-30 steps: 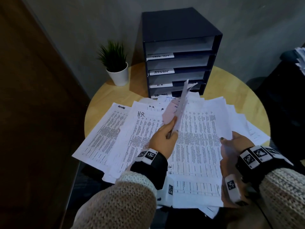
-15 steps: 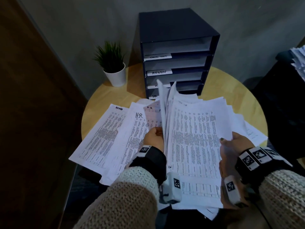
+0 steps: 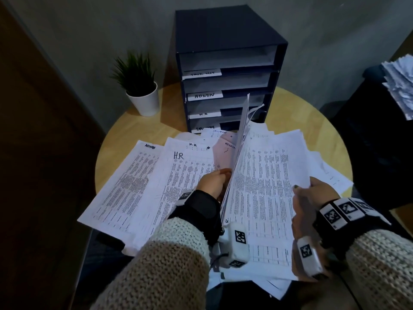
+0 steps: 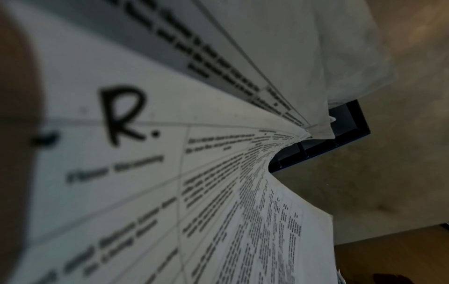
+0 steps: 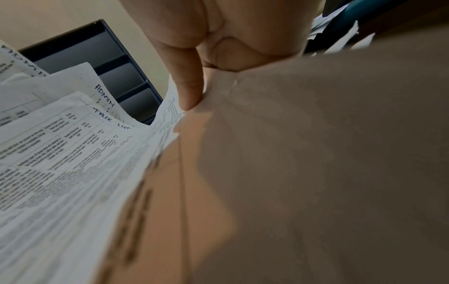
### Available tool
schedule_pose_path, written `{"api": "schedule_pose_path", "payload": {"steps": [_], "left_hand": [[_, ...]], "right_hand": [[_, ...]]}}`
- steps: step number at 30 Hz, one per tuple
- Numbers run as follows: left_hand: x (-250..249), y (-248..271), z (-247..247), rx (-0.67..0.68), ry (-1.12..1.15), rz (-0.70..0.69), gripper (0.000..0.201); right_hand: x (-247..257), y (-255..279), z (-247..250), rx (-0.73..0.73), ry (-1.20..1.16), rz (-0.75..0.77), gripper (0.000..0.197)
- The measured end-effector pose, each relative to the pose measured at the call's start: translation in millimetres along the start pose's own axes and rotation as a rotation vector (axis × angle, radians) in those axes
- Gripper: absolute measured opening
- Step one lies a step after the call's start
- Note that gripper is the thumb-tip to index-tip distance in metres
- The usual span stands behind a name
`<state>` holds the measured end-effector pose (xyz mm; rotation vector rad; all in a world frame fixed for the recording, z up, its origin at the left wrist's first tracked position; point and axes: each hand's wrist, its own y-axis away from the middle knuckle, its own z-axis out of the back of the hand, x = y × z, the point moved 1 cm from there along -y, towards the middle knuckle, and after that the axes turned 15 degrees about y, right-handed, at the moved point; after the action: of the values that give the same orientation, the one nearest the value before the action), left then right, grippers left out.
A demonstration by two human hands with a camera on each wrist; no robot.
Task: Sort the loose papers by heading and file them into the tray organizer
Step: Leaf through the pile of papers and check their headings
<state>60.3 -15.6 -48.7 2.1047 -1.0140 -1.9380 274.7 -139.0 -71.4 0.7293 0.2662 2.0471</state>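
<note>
The dark tray organizer (image 3: 228,30) stands at the back of the round table, its slots labelled TASK LIST, ADMIN, H.R and SECURITY. Loose printed papers fan out in front of it: an ADMIN sheet (image 3: 134,175) on the left, an H.R sheet (image 3: 178,171) beside it, and a pinkish ADMIN sheet (image 3: 225,153). My left hand (image 3: 223,175) grips a bundle of sheets (image 3: 242,130) tipped up on its edge. My right hand (image 3: 301,191) pinches the right edge of the top stack (image 3: 268,175), with the thumb (image 5: 189,86) on top. The left wrist view shows a sheet headed "R." (image 4: 121,115).
A potted plant (image 3: 143,90) in a white pot sits left of the organizer. Bare wood of the table (image 3: 312,113) shows at the back right. A dark seat with another paper pile (image 3: 400,86) stands to the right, and a dark wooden door (image 3: 33,130) to the left.
My left hand went from holding a few raised sheets to reaching under a thicker bundle and tipping it up to the right, uncovering the pinkish ADMIN sheet. The right hand stayed put.
</note>
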Motion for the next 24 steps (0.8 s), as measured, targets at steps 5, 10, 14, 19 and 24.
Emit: {"api": "schedule_pose_path", "payload": {"steps": [5, 10, 14, 19, 24], "left_hand": [[1.5, 8.4, -6.2, 0.04, 0.063, 0.009, 0.032], [-0.3, 11.3, -7.8, 0.047, 0.059, -0.054, 0.032], [-4.4, 17.9, -8.9, -0.065, 0.097, -0.148, 0.028], [-3.3, 16.5, -11.5, -0.071, 0.037, -0.165, 0.022], [-4.4, 19.3, -12.2, -0.022, -0.021, -0.095, 0.026]], "right_hand": [[0.8, 3.0, 0.4, -0.02, -0.056, -0.008, 0.031], [1.8, 5.3, 1.5, -0.048, -0.077, -0.004, 0.03], [1.8, 7.3, 4.0, -0.055, -0.068, 0.0, 0.031], [1.1, 10.4, 4.1, -0.069, -0.094, 0.006, 0.029], [0.5, 10.9, 5.5, -0.056, -0.047, 0.013, 0.032]]}}
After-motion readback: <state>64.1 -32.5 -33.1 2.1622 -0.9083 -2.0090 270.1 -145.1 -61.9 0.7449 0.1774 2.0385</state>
